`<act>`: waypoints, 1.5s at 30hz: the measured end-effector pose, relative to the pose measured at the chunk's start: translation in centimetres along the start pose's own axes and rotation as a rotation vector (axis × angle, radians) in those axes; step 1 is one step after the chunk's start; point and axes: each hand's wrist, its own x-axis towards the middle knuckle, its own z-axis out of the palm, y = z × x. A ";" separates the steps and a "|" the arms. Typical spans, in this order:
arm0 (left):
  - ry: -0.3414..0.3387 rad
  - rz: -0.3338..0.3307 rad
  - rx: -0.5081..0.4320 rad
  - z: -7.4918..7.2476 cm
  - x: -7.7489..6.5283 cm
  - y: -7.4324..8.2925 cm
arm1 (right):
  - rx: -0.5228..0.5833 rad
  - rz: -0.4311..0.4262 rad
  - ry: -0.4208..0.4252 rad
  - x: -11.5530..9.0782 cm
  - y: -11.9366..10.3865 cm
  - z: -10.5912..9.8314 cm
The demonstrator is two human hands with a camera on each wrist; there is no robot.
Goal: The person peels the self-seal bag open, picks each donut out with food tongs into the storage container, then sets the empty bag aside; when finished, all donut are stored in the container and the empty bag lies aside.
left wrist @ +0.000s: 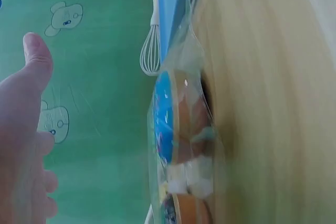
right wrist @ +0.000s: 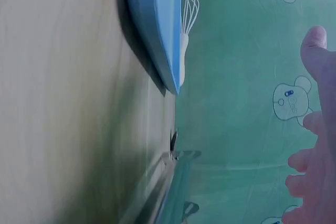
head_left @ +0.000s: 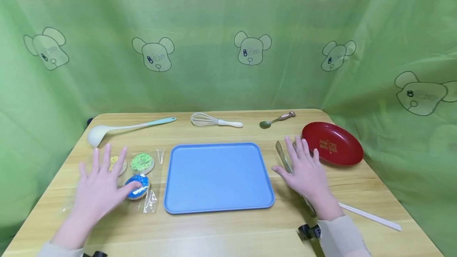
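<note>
My left hand (head_left: 100, 185) hovers palm down, fingers spread, over toy donuts in clear plastic bags. Its thumb overlaps the blue donut (head_left: 141, 178) in the head view; a green donut (head_left: 142, 162) lies just behind, and a yellow donut (head_left: 123, 166) is partly hidden by the fingers. From the left wrist view, the hand (left wrist: 23, 129) stays apart from the bagged blue donut (left wrist: 165, 119). My right hand (head_left: 305, 171) is likewise spread and holds nothing, above metal tongs (head_left: 282, 156) that it partly covers. Between both hands lies a blue tray (head_left: 219, 177).
Along the back edge lie a ladle (head_left: 125, 127), a whisk (head_left: 217, 121) and a small spoon (head_left: 276, 120). To the right are a red oval plate (head_left: 344, 146) and a thin white stick (head_left: 371, 216). Green curtains (head_left: 214, 78) hang close around the table.
</note>
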 end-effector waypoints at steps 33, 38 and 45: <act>-0.138 -0.052 -0.429 2.0 -6.5 -6.8 | 0.654 -0.098 0.201 -0.1 -9.1 3.0; -0.183 -0.100 -0.463 2.4 -7.1 -7.3 | 0.774 -0.119 0.197 -0.3 -11.1 3.7; -0.265 -0.101 -0.498 2.7 -7.4 -7.8 | 0.959 -0.074 0.068 -0.5 -14.0 4.2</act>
